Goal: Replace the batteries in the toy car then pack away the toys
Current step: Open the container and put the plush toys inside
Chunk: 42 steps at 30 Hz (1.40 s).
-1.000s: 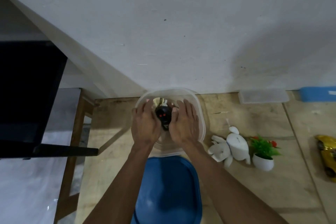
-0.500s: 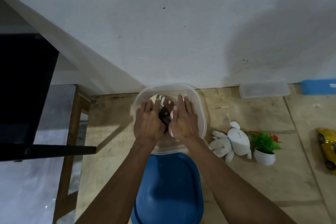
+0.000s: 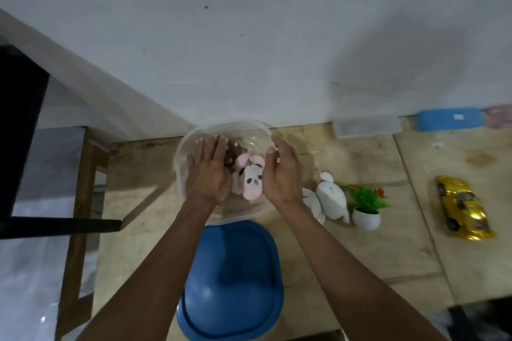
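packing | my left hand (image 3: 207,171) and right hand (image 3: 282,171) spread open, empty | white plush (image 3: 331,198) just right of right hand, nearer it

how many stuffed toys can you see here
2, maybe more. A pink and white plush lies in the clear tub between both hands; a white plush lies on the table right of it. Something dark under the left hand is partly hidden.

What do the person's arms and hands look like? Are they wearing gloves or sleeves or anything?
No gloves and no sleeves in view. The left hand and the right hand are bare, and both forearms are uncovered as far as the picture shows. No ring, watch or bracelet can be seen. The nails on the fingers look short and pale, with no dark polish.
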Motion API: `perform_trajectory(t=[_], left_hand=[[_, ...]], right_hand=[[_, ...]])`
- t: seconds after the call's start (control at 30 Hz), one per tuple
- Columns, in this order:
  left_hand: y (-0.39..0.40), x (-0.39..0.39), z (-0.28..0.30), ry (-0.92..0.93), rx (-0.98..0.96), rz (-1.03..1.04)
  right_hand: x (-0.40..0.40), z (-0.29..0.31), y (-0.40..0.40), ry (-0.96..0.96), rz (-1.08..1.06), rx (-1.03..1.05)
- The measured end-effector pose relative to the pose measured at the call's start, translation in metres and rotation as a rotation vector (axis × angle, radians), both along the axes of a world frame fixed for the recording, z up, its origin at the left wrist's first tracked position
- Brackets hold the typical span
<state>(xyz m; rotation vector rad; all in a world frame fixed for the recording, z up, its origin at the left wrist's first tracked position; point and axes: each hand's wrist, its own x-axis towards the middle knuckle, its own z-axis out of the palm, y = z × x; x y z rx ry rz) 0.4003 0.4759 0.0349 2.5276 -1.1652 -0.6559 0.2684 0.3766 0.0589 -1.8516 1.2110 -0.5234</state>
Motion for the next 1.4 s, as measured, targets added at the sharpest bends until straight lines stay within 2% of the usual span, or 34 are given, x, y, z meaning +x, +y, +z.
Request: perform_trajectory(t=[0.1,0.17,0.3,0.37,0.43,0.57,0.63,0.77,0.87,1.07,1.17,1.23,1.4], left_hand=[[-0.012,-0.027,0.013,-0.145,-0.295,0.033],[-0.025,-0.056,0.022,-0.143,-0.459,0.085],[-0.052,-0.132,0.028,-0.030,-0.546,0.095],[-0.062,-0.172,0.019,0.027,-0.524,0.048],[-0.068,-0.205,0.008,0.085,-0.445,0.006],[-0.077,-0.233,-0.021,0.096,-0.128,-0.057],[-0.079,-0.235,-0.032,0.075,-0.039,-0.075],[-0.085,-0.235,-0.044,-0.050,0.027,-0.087],[-0.092,-0.238,-0.043,-0.055,0.076,-0.057],[-0.089,-0.250,-0.051,-0.070,0.109,0.054],[-0.081,-0.252,-0.050,0.105,-0.012,0.196],[-0.075,-0.251,-0.038,0.175,-0.162,0.277],[-0.039,-0.214,0.024,0.043,-0.541,0.494]], right_hand=[[-0.044,0.009,-0.026,-0.043,-0.122,-0.074],[-0.079,0.007,-0.046,-0.033,-0.194,-0.148],[-0.150,-0.012,-0.072,0.217,-0.321,-0.290],[-0.181,-0.025,-0.075,0.345,-0.275,-0.219],[-0.205,-0.039,-0.075,0.390,-0.194,-0.129],[-0.227,-0.061,-0.072,0.313,-0.033,-0.117],[-0.230,-0.070,-0.073,0.306,0.002,-0.105],[-0.227,-0.082,-0.078,0.261,0.061,-0.157],[-0.223,-0.087,-0.084,0.240,0.111,-0.177],[-0.220,-0.090,-0.091,0.157,0.043,-0.145],[-0.218,-0.079,-0.091,0.083,-0.016,-0.094],[-0.212,-0.065,-0.092,0.024,-0.040,-0.116],[-0.159,-0.013,-0.084,-0.154,-0.044,-0.088]])
